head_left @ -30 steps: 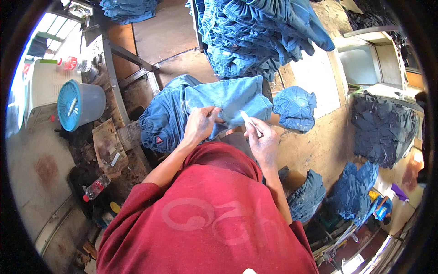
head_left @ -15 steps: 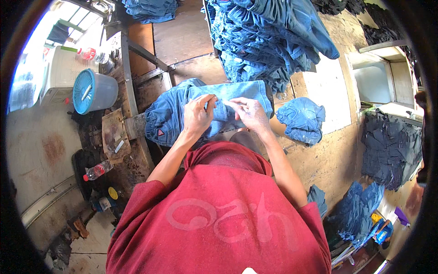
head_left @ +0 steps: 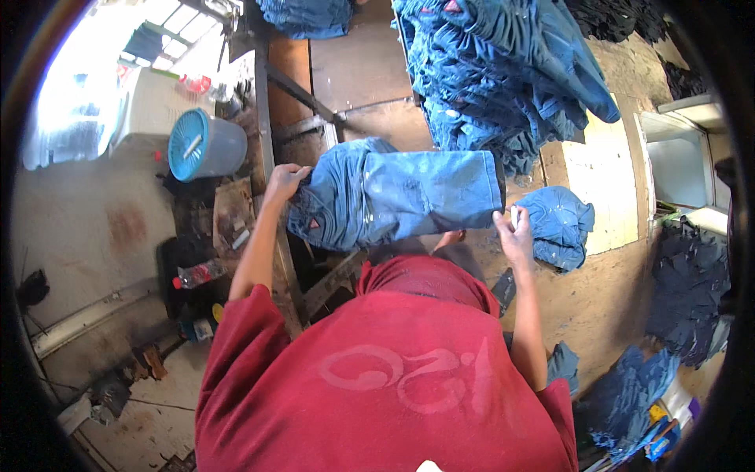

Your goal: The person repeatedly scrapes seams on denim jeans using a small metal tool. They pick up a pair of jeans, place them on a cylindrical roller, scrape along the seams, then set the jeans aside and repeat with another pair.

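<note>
A pair of blue denim pants point(head_left: 432, 189) lies stretched sideways in front of me over a narrow support, its elastic gathered waist at the left and its hem at the right. My left hand point(head_left: 285, 182) is closed on the gathered waist edge, with its fingertips partly hidden. At the right end, my right hand point(head_left: 514, 240) pinches a small white stick point(head_left: 514, 214), its thumb touching the hem corner. Whitish patches show on the pant leg. Just beyond that hand is a crumpled blue denim garment point(head_left: 557, 228).
A tall pile of denim point(head_left: 487, 86) rises beyond the pants. To the left stand a lidded blue bucket point(head_left: 208, 145) and a wooden ledge with a plastic bottle point(head_left: 200, 274). Dark cloth point(head_left: 688, 291) hangs at the right, with more denim point(head_left: 629, 401) lower down.
My hands have moved apart from the middle of the pants, the left to the waist and the right to the hem. The pant leg now lies flatter. The view has shifted.
</note>
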Tool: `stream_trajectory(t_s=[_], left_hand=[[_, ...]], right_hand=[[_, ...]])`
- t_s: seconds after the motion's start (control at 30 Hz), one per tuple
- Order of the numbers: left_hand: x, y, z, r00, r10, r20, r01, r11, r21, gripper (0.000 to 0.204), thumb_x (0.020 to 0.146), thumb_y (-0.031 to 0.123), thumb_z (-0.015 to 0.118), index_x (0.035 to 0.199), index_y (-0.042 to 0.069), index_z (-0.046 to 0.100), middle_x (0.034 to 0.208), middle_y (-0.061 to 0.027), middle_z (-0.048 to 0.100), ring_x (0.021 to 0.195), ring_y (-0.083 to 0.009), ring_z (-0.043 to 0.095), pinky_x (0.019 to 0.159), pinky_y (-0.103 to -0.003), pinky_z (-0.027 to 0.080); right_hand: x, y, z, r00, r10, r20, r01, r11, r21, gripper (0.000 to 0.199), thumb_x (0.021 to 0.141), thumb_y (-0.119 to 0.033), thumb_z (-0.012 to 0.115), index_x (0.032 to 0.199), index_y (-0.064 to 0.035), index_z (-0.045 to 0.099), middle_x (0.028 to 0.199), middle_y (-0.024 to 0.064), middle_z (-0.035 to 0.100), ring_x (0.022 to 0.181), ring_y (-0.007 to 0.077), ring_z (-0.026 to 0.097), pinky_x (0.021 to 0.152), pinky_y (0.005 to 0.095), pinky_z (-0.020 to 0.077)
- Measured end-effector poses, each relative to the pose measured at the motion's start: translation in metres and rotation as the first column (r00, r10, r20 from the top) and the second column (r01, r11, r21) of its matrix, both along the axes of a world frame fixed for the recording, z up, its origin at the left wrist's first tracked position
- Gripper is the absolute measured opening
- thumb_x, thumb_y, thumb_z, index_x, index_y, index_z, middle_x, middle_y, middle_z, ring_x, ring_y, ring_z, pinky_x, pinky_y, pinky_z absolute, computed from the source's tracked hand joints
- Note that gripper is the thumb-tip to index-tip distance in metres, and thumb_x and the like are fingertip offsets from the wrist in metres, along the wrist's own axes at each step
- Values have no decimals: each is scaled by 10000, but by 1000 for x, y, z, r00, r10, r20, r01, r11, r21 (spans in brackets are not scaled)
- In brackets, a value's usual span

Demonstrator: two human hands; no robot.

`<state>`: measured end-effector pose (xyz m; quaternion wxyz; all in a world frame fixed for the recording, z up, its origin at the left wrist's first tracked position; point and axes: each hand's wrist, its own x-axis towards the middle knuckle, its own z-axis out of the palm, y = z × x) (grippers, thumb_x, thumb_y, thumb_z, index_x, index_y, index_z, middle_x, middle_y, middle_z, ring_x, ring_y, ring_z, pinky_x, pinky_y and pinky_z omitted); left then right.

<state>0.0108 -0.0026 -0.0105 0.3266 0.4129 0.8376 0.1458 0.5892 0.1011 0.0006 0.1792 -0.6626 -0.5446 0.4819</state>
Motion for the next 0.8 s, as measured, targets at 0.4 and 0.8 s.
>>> stream_trajectory(t_s=[0.4, 0.8], left_hand=[[78, -56, 53, 493, 351, 796, -414, 900, -141, 389, 1082, 184, 660, 1420, 12, 576, 1351, -76, 688, 1252, -232, 647, 1120, -438, 491], [163, 23, 25, 406, 187, 895, -362, 932, -31, 519, 1040, 128, 703, 1518, 70, 509, 1423, -56, 639, 1304, -223, 615, 1125, -439, 491]], right_hand=[[32, 37, -34, 947, -272, 172, 175, 884, 434, 358, 1034, -417, 687, 966, -69, 742, 796, 166, 748, 730, 368, 742, 651, 476, 543], [102, 71, -57, 930, -359, 75, 283, 832, 478, 415, 1037, -407, 672, 1024, 5, 721, 915, 215, 774, 863, 416, 754, 749, 486, 555]])
